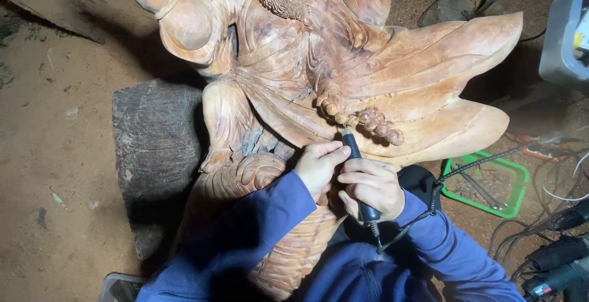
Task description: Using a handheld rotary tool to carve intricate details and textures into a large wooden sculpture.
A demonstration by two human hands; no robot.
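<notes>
A large pale-orange wooden sculpture with folded robes and a string of carved beads lies in front of me. My right hand grips a black pen-like rotary carving tool, whose tip touches the wood just below the beads. My left hand rests on the carving beside the tool, thumb and fingers steadying its front end. A coiled black cable runs from the tool's rear off to the right. Both arms wear blue sleeves.
A dark log block props the sculpture at the left. A green tray holding a metal tool lies on the dirt floor at the right. Power tools and cords crowd the lower right. A grey plastic container sits upper right.
</notes>
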